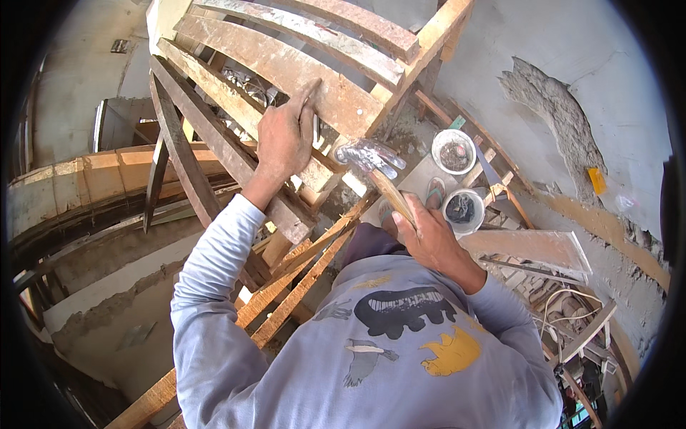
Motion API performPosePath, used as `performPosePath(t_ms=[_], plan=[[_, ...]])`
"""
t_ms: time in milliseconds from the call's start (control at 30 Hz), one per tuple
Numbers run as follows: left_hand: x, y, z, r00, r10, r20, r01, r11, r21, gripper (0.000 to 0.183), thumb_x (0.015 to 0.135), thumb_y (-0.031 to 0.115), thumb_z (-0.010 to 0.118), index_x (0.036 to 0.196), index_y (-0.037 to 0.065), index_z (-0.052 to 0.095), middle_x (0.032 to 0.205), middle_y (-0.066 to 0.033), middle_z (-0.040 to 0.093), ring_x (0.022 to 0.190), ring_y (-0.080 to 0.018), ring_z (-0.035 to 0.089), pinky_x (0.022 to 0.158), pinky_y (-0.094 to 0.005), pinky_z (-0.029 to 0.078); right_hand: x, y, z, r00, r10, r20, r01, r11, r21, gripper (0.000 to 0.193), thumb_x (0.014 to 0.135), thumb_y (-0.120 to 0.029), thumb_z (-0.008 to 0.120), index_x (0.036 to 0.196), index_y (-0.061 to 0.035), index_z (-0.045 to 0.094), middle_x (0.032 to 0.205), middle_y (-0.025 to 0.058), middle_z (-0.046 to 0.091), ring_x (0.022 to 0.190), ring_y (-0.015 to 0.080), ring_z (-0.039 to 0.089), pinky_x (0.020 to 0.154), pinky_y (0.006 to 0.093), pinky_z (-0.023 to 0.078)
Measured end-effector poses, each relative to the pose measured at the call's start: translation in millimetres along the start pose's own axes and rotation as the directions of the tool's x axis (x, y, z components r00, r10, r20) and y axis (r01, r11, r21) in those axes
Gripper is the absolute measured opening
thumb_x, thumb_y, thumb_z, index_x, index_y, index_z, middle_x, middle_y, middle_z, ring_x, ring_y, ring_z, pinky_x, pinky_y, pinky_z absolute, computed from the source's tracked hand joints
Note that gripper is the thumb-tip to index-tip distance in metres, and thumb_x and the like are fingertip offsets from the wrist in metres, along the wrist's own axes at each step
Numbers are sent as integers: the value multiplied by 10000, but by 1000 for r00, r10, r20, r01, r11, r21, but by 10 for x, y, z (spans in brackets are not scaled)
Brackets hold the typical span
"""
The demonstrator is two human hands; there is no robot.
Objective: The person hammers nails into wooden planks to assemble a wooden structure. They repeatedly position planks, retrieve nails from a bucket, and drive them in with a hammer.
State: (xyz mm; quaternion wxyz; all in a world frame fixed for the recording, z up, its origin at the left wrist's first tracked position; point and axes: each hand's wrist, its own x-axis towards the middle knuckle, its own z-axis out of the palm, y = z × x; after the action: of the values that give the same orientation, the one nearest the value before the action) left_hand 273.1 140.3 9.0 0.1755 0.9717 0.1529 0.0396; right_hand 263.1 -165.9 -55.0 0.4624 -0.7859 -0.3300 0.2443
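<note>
My left hand [286, 139] is at the near edge of a wide wooden plank [268, 61]. Its index finger stretches over the plank's top face while the other fingers curl in at the edge, partly hidden. In my right hand [432, 239] is a claw hammer [368, 155], gripped by its wooden handle in front of my body. The hammer's metal head hovers close to the plank's right end, beside a wooden crosspiece [421, 46]. More planks lie side by side with the wide one, fanning out toward the upper left.
Two white buckets [454, 151] [464, 209] stand on the right, near sandalled feet. A loose board [529, 247] and a tangle of scraps lie beyond them. Slanted timber struts [304, 286] cross close to my left side. The right wall has a broken plaster patch [557, 114].
</note>
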Motion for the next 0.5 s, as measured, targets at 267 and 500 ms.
performPosePath(t_ms=[267,500], plan=[[2,-5,19,1000,-6,-25,5,999,-42,419,1049,146,504,1458,157,593,746,-219,650,699,-432,611,754,-522,487,-88,33,61,955,-110,-275,204,918,341,372,1070,-255,550,1273,56,536,797,232,663,702,429,645,794,506,508],[-7,-23,26,998,22,-60,-22,1000,-13,430,1053,135,474,1467,152,586,710,-205,634,671,-384,646,720,-484,502,-74,-290,-196,982,-54,-183,91,975,201,478,1046,-242,575,1432,18,469,1085,300,668,976,506,649,905,518,505]])
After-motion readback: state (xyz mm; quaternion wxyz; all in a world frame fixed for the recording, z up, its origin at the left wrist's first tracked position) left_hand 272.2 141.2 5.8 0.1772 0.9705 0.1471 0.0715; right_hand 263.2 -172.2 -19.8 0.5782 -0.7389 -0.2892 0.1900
